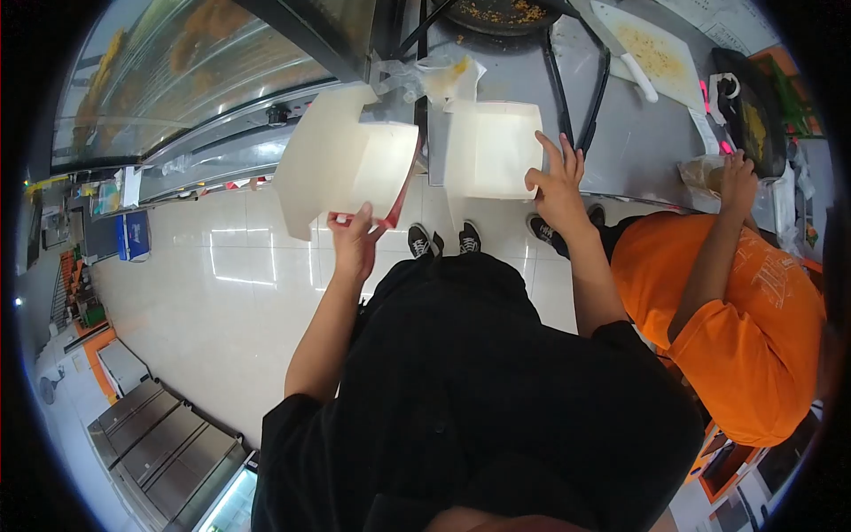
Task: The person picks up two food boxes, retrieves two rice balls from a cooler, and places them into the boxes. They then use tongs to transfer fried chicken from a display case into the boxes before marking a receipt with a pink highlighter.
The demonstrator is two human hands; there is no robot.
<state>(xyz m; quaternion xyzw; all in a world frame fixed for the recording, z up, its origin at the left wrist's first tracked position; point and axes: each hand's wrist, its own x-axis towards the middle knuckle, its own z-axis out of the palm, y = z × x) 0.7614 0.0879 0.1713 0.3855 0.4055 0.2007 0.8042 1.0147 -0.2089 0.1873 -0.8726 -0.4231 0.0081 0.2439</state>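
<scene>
My left hand (pixel 356 239) pinches the near edge of a paper food box (pixel 383 164), white inside with red on its outer wall. The box is tilted and its lid flap hangs open to the left, over the floor. A second white paper box (pixel 508 151) stands open at the counter's near edge. On its right wall rests my right hand (pixel 558 186), thumb and index finger closed on the rim and the other fingers raised. Both boxes have nothing visible inside. A crumpled clear plastic bag (pixel 425 78) lies just behind them.
Black-handled tongs (pixel 557 80), a dark pan (pixel 501 16) with crumbs, a cutting board (pixel 651 53) and a white-handled knife (pixel 640 78) lie on the steel counter (pixel 612 133). A glass display case (pixel 204 71) stands left. A co-worker in orange (pixel 736 301) works close on my right.
</scene>
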